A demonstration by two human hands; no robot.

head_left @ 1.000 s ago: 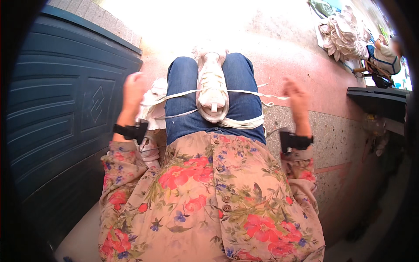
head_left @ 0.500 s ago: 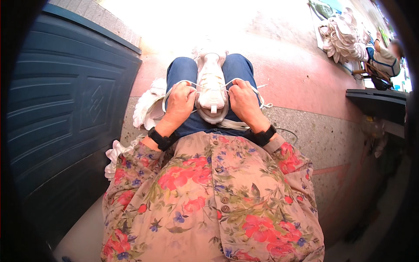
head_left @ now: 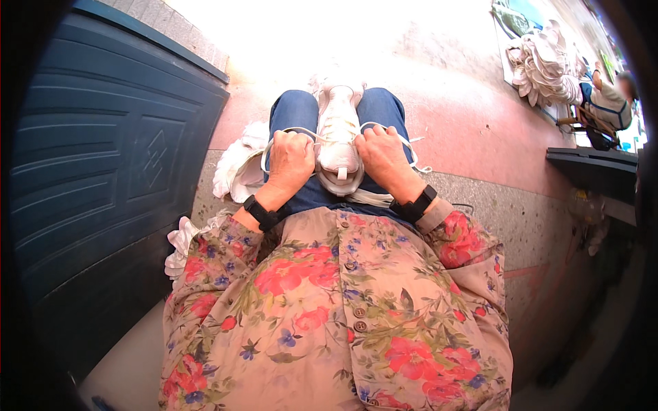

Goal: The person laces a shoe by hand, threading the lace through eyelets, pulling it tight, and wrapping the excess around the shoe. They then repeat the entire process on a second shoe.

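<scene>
A white sneaker (head_left: 340,137) rests between my knees, its heel with a pull loop toward me and its toe pointing away. White shoelaces (head_left: 299,129) run from its upper out to both sides. My left hand (head_left: 290,159) is closed on the lace at the shoe's left side. At the right side, my right hand (head_left: 384,154) is closed on the other lace, knuckles up and close to the shoe's collar. Loose lace ends loop past both hands over my jeans. My fingertips are mostly hidden behind the hands.
White shoes (head_left: 240,164) lie beside my left leg, near a dark blue panelled door (head_left: 110,151). A heap of white shoes (head_left: 545,65) stands at the far right, next to a seated person (head_left: 610,99). A dark ledge (head_left: 593,159) juts in at the right.
Both hands have drawn inward, closer to the shoe, still with the laces in them. The whole view has shifted slightly.
</scene>
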